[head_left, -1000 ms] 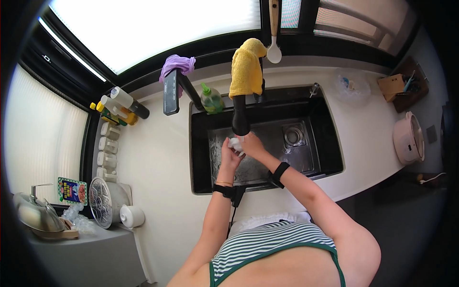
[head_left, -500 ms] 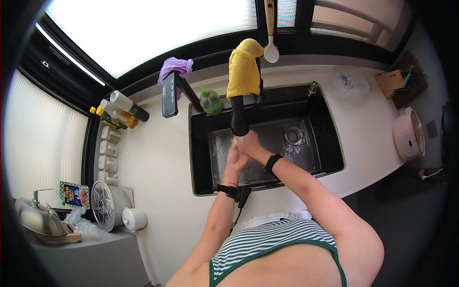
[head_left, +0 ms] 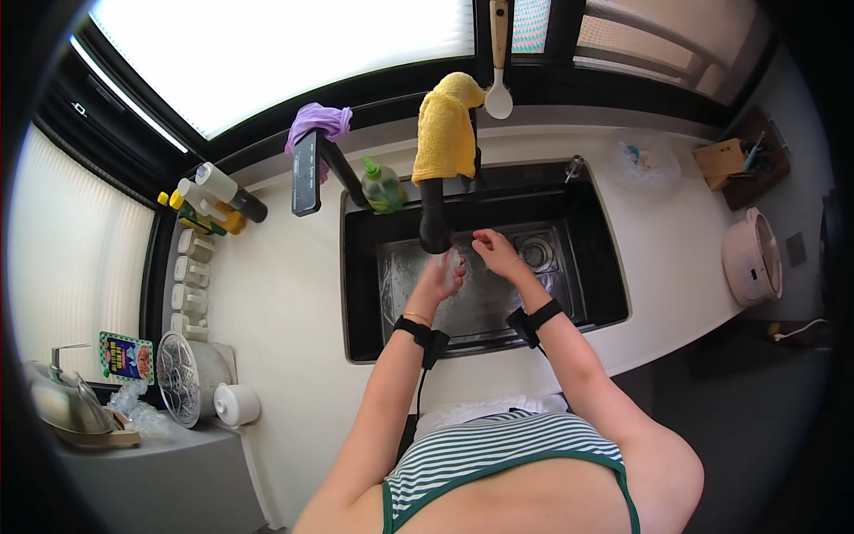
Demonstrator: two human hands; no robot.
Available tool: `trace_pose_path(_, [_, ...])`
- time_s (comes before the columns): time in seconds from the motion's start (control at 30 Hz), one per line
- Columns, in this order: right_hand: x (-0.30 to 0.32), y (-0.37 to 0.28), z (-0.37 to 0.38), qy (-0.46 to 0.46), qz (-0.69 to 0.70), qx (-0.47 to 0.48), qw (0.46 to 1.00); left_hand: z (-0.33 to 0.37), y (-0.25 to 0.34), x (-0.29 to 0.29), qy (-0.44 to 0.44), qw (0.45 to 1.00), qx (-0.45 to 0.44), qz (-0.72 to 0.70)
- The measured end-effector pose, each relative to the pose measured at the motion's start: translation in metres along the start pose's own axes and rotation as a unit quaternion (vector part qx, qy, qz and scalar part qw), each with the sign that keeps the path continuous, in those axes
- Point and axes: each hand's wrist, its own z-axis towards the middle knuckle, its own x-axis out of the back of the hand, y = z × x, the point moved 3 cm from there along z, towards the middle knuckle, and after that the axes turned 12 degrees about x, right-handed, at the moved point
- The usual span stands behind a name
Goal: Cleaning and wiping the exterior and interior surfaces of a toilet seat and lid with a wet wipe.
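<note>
My left hand (head_left: 439, 276) is right under the mouth of the black faucet (head_left: 435, 227), in a whitish stream of water that falls on its palm. Its fingers are loosely curled and apart, with no object seen in them. To the right of the stream, my right hand (head_left: 501, 254) hovers over the sink, clear of the left. Its fingers are bent and spread a little, holding nothing that I can see. Below both hands is the wet floor of the black sink (head_left: 471, 311). A yellow towel (head_left: 447, 133) is draped over the faucet's upper part.
A green soap bottle (head_left: 382, 187) stands at the sink's back left, beside a black stand with a purple cloth (head_left: 316, 123). A white spoon (head_left: 500, 100) hangs behind the sink. Bottles (head_left: 213, 196) line the left; a pink appliance (head_left: 750, 258) is on the right.
My hands were together under the faucet and have come apart. The right one has moved off to the right; the left stays under the water. The view has shifted slightly.
</note>
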Motion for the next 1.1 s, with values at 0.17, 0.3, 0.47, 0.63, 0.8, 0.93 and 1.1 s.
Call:
trace_pose_path(0.17, [-0.003, 0.000, -0.014, -0.015, -0.029, -0.013, 0.999, 0.013, -0.006, -0.023, 0.148, 0.987, -0.059, 0.025])
trace_pose_path(0.3, [-0.028, -0.003, -0.015, 0.014, -0.035, 0.036, 0.999, 0.013, -0.006, 0.006, 0.089, 0.988, -0.104, 0.067])
trace_pose_path(0.47, [-0.045, -0.045, -0.023, -0.054, -0.035, -0.026, 0.998, -0.009, 0.002, 0.019, 0.151, 0.964, -0.213, -0.047])
trace_pose_path(0.63, [-0.056, -0.074, -0.021, -0.079, -0.082, 0.009, 0.993, -0.039, 0.006, 0.023, 0.037, 0.976, -0.197, -0.087])
trace_pose_path(0.8, [-0.043, -0.080, -0.007, -0.101, -0.067, 0.014, 0.993, -0.080, -0.002, 0.015, 0.042, 0.991, -0.125, -0.036])
trace_pose_path(0.93, [-0.057, -0.053, -0.003, -0.020, 0.110, -0.023, 0.993, -0.078, -0.009, 0.001, 0.054, 0.992, -0.061, -0.096])
trace_pose_path(1.1, [-0.058, -0.081, -0.010, 0.010, -0.021, -0.030, 0.999, -0.064, -0.007, -0.005, -0.070, 0.982, -0.078, -0.155])
